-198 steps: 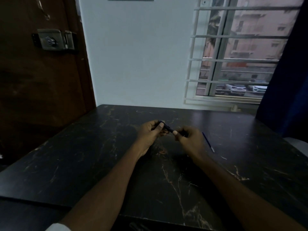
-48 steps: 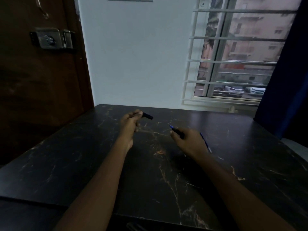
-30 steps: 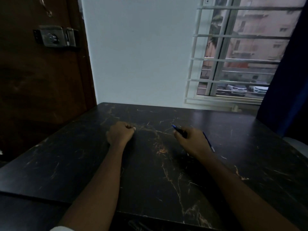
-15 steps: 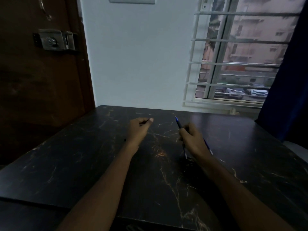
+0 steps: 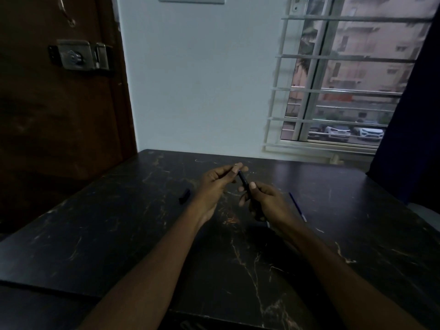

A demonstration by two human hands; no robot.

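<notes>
A dark pen barrel (image 5: 244, 181) is held above the black marble-patterned table (image 5: 119, 234), between both hands. My right hand (image 5: 266, 203) grips its lower part with curled fingers. My left hand (image 5: 217, 184) pinches the barrel's upper tip between thumb and fingertips. A small black pen cap (image 5: 184, 196) lies on the table left of my left hand. A thin blue refill (image 5: 297, 207) lies on the table right of my right hand.
A brown wooden door with a metal lock (image 5: 79, 55) stands at the left. A white wall rises behind the table, with a barred window (image 5: 333, 91) at the right. A dark blue curtain (image 5: 414, 115) hangs at the far right.
My left hand set the cap down on the table at the left, then came back to the middle. It now pinches the tip of the pen that my right hand kept holding.
</notes>
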